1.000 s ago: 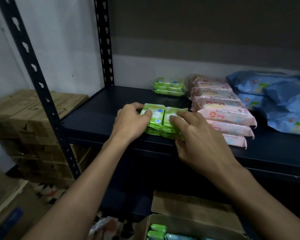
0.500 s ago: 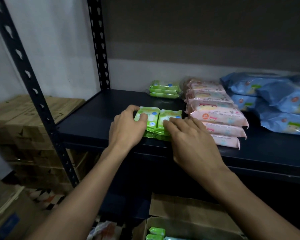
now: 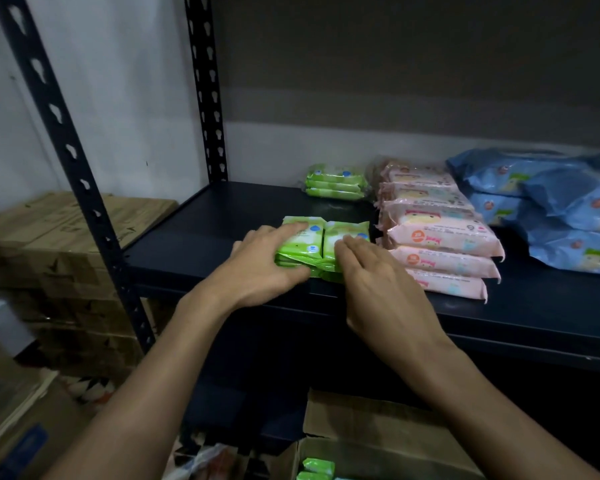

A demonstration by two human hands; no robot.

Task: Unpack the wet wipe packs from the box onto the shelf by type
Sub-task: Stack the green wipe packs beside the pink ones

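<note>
I have both hands on the two small stacks of green wet wipe packs that sit side by side near the front edge of the dark shelf. My left hand lies over the left stack with its fingers laid fairly straight across the top pack and the thumb down along the near side, pressing rather than clutching. My right hand rests its straight fingertips on the top of the right stack, loose and unclenched. Further back on the same shelf, near the wall, sits another small stack of green packs. Just to the right of my hands a row of pink wet wipe packs runs from front to back, touching or nearly touching the green stacks; I cannot tell which. To the right of those is a heap of larger blue wet wipe packs. Below the shelf, the open cardboard box shows a couple more green packs inside. Stacked brown cartons stand beyond the shelf upright on the left.
</note>
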